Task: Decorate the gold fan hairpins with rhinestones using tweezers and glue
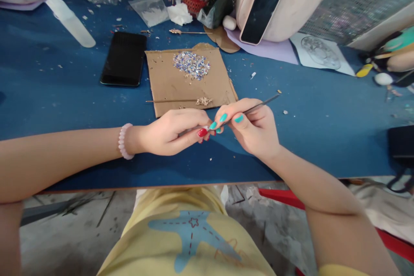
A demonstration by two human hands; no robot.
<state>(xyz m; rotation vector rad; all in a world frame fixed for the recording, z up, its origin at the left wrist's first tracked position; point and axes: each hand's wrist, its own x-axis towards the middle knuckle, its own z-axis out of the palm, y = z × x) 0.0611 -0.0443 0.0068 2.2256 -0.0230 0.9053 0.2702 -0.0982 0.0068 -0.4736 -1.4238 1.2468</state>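
Observation:
My right hand (254, 127), with turquoise nails, is closed around a thin dark rod (263, 102), gripped like a pen. The rod slants down to the left, its lower tip hidden among the fingers. Against those fingertips, my left hand (177, 131), with red nails, is closed in a pinch; what it holds is too small and covered to make out. Just beyond both hands lies a square of brown cardboard (171, 79) bearing a heap of blue, white and pinkish rhinestones (192, 65). A hairpin stick (174, 101) with a sparkly cluster at its right end lies along the cardboard's near edge.
Left of the cardboard lies a black phone (124, 58); a second phone (265, 4) leans on a pale bag (294, 8). A white squeeze bottle (73, 23), a plastic bag (150, 10), crumpled tissue (180, 13), another decorated stick (190, 32) and a printed paper (320, 51) lie further back.

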